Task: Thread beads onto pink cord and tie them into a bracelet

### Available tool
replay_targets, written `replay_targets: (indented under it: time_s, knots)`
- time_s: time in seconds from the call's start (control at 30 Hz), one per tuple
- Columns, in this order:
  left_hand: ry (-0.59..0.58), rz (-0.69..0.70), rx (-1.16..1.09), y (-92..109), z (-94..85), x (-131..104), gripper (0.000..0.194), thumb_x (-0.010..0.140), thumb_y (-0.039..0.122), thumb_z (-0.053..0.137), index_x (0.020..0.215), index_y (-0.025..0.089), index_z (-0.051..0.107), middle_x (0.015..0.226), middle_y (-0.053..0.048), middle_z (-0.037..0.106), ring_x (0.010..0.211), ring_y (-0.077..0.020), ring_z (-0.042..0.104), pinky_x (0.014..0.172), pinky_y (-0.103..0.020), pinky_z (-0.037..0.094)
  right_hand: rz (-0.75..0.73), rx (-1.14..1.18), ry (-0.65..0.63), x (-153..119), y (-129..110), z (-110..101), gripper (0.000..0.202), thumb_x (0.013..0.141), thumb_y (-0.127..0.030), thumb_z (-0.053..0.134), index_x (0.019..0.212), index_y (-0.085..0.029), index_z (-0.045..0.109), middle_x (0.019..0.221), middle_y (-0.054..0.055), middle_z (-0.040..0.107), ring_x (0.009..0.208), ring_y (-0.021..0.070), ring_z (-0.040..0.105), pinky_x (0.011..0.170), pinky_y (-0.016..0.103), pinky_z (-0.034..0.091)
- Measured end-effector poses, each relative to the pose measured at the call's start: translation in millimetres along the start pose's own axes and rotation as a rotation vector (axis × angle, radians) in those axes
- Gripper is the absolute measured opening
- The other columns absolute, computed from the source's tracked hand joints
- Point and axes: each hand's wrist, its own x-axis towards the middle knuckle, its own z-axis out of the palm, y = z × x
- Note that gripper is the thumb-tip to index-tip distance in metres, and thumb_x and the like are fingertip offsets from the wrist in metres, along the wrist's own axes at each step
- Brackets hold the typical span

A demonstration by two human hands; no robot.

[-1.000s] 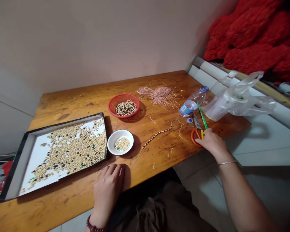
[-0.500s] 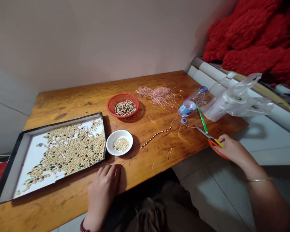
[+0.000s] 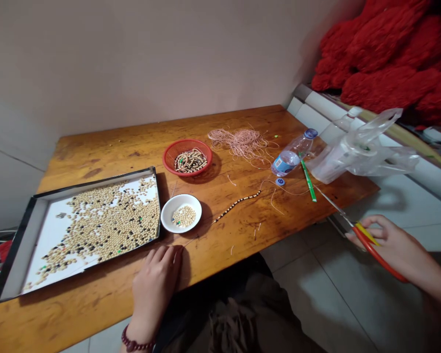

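My right hand (image 3: 393, 245) is closed on red-and-yellow-handled scissors (image 3: 367, 240), raised past the table's right front edge with the blades toward the table. My left hand (image 3: 157, 274) rests on the table's front edge, fingers curled, near a thin needle or wire that its fingers partly hide. Whether it grips anything is hidden. A strand of black and light beads (image 3: 237, 205) lies mid-table, its pink thread running right. Just beyond my left hand stands a white bowl (image 3: 181, 226) of beads.
A black-edged tray (image 3: 153, 196) of beads lies left. Behind the bowl is a red basket (image 3: 169, 164) of beaded strands. Pink cord (image 3: 242, 142), a plastic bottle (image 3: 288, 159), a blue cap (image 3: 280, 182), a green packet (image 3: 308, 182) and a plastic bag (image 3: 378, 152) are farther right.
My right hand has drawn the scissors away from the green packet, right and toward me, off the table. My left hand has barely moved.
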Motion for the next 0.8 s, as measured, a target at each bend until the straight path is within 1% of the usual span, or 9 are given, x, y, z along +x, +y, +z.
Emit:
replay_targets:
  time_s: [0.17, 0.23, 0.3, 0.37, 0.47, 0.53, 0.6, 0.7, 0.8]
  knots:
    - [0.115, -0.019, 0.043, 6, 1.0, -6, 0.023, 0.092, 0.035, 0.048, 0.105, 0.022, 0.063, 0.093, -0.006, 0.064, 0.088, -0.0231, 0.055, 0.068, -0.031, 0.039, 0.010, 0.184, -0.125, 25, -34, 39, 0.049, 0.054, -0.045, 0.079, 0.082, -0.024, 0.043, 0.061, 0.000, 0.063, 0.046, 0.0173, 0.060, 0.043, 0.027, 0.050]
    - [0.181, 0.004, 0.002, 21, -2.4, -5, 0.026, 0.091, 0.034, 0.050, 0.113, 0.022, 0.060, 0.100, -0.007, 0.063, 0.091, -0.0234, 0.055, 0.072, -0.032, 0.040, -0.040, 0.268, -0.226, 38, -46, 57, 0.049, 0.059, -0.046, 0.077, 0.085, -0.023, 0.043, 0.061, -0.001, 0.063, 0.043, 0.0145, 0.058, 0.040, 0.023, 0.046]
    - [0.192, 0.097, -0.095, 45, -9.0, 4, 0.023, 0.091, 0.032, 0.051, 0.111, 0.024, 0.060, 0.101, -0.005, 0.064, 0.090, -0.0213, 0.055, 0.076, -0.032, 0.041, -0.085, 0.350, -0.266, 54, -58, 74, 0.045, 0.068, -0.050, 0.069, 0.092, -0.023, 0.042, 0.073, 0.002, 0.068, 0.032, 0.0076, 0.045, 0.031, 0.020, 0.036]
    - [0.106, 0.205, -0.237, 75, -16.6, 24, 0.019, 0.092, 0.030, 0.049, 0.107, 0.026, 0.060, 0.099, -0.002, 0.063, 0.089, -0.0187, 0.055, 0.076, -0.030, 0.042, -0.158, 0.385, -0.230, 71, -69, 91, 0.045, 0.072, -0.050, 0.066, 0.099, -0.022, 0.043, 0.085, 0.007, 0.071, 0.034, 0.0071, 0.045, 0.033, 0.020, 0.037]
    - [0.046, 0.250, -0.348, 124, -19.6, 74, 0.020, 0.092, 0.033, 0.048, 0.107, 0.025, 0.057, 0.100, -0.003, 0.062, 0.094, -0.0185, 0.055, 0.080, -0.029, 0.044, -0.293, 0.303, -0.084, 98, -80, 114, 0.049, 0.066, -0.041, 0.074, 0.103, -0.022, 0.049, 0.085, 0.008, 0.071, 0.062, 0.0180, 0.066, 0.057, 0.029, 0.053]
    - [0.018, 0.271, -0.351, 154, -11.9, 112, 0.023, 0.090, 0.036, 0.052, 0.109, 0.024, 0.055, 0.102, -0.004, 0.061, 0.098, -0.0193, 0.054, 0.080, -0.029, 0.044, -0.317, 0.226, -0.021, 113, -85, 127, 0.045, 0.066, -0.037, 0.073, 0.104, -0.022, 0.053, 0.085, 0.009, 0.071, 0.072, 0.0222, 0.068, 0.066, 0.035, 0.054]
    - [-0.018, 0.224, -0.322, 178, 2.0, 144, 0.027, 0.088, 0.040, 0.055, 0.109, 0.023, 0.055, 0.101, -0.005, 0.060, 0.100, -0.0203, 0.054, 0.077, -0.028, 0.044, -0.310, 0.240, -0.043, 123, -90, 139, 0.043, 0.068, -0.035, 0.071, 0.105, -0.022, 0.054, 0.088, 0.009, 0.071, 0.077, 0.0235, 0.068, 0.070, 0.037, 0.054]
    - [-0.058, 0.157, -0.287, 199, 25.7, 174, 0.032, 0.087, 0.048, 0.053, 0.106, 0.023, 0.056, 0.101, -0.006, 0.058, 0.099, -0.0212, 0.053, 0.075, -0.028, 0.044, -0.242, 0.437, -0.182, 131, -96, 149, 0.049, 0.070, -0.037, 0.067, 0.111, -0.022, 0.048, 0.088, 0.008, 0.071, 0.073, 0.0224, 0.069, 0.062, 0.035, 0.055]
    - [-0.048, 0.123, -0.265, 206, 42.8, 180, 0.029, 0.087, 0.048, 0.053, 0.099, 0.022, 0.058, 0.098, -0.006, 0.057, 0.096, -0.0210, 0.053, 0.074, -0.028, 0.043, -0.296, 0.276, -0.125, 135, -97, 151, 0.045, 0.072, -0.031, 0.065, 0.113, -0.022, 0.050, 0.091, 0.010, 0.071, 0.076, 0.0238, 0.068, 0.062, 0.033, 0.053]
